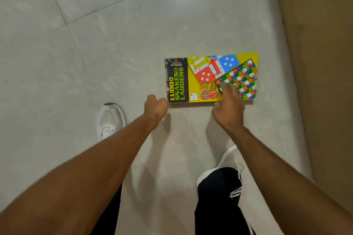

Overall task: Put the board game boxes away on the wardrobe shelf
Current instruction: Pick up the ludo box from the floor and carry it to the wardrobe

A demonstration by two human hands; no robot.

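The Ludo, Snakes and Ladders box (211, 78) is seen lying flat and face-up on the tiled floor (95, 44), just beside a brown wardrobe panel (321, 63) on its right side, so a lift from the floor is what is called for. The left hand (155, 108) is brought to the box's near left corner, curled narrow and touching or nearly touching the edge; nothing is gripped. The right hand (229, 105) is spread wide over the near right part of the lid, fingertips (223, 87) laid on the printed snakes board, most likely so the thin box can be pinned while an edge is prised up. On the black band, "PARKSONS Cartamundi" is read, then "LUDO & SNAKES & LADDERS" in yellow-green. A small label by the red dice is too small to be made out. White shoes (111, 120) are planted on the near side of the box.
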